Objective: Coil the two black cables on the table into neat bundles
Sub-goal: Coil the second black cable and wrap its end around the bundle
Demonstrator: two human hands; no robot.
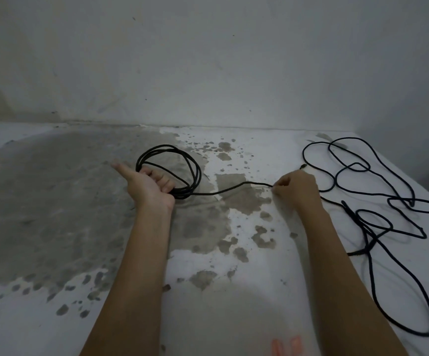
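Observation:
My left hand [148,186] grips a round coil of thin black cable [182,160], its fingers curled through the loops and the thumb stuck out to the left. A straight run of that cable leads right to my right hand [295,189], which pinches it near its end; a small plug tip [303,166] shows just beyond the knuckles. The second black cable [378,201] lies loose and tangled in several wide loops to the right of my right hand, reaching toward the table's right edge.
The white table top [234,291] is blotched with large grey worn patches on its left half. A pale wall [208,60] rises along the far edge and the right side. Something orange [286,346] shows at the bottom edge.

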